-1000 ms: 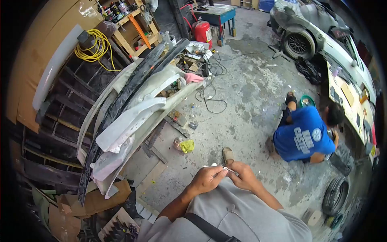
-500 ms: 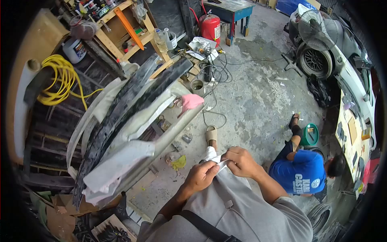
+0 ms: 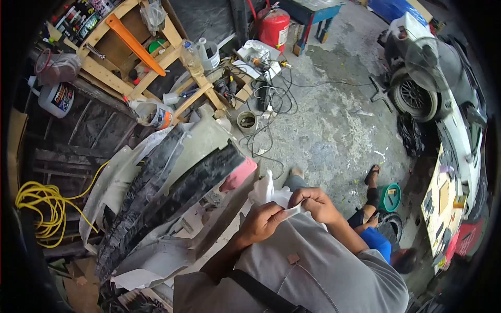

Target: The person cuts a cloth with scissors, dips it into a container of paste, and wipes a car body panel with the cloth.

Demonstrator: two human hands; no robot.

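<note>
Both hands are close together in front of the grey shirt [image 3: 323,261]. My left hand [image 3: 261,221] pinches one side of a white cloth [image 3: 269,192], which hangs beyond the hands. My right hand [image 3: 317,204] has its fingers closed on the other side of the cloth, and a short folded strip stretches between them. Just ahead and to the left lie long black and grey body panels [image 3: 193,185], with a pink cloth [image 3: 240,173] on the end of one.
A wooden shelf [image 3: 104,75] with bottles stands at the upper left, near a red extinguisher [image 3: 273,26] and floor cables [image 3: 276,96]. A person in blue [image 3: 377,242] crouches at the right by a green basin [image 3: 390,197]. Beyond is a car [image 3: 449,99].
The view has moved forward, bringing the shelf, panels and extinguisher nearer. The crouching person has shifted toward the lower right. Both hands still hold the white cloth, more of which now shows beyond them.
</note>
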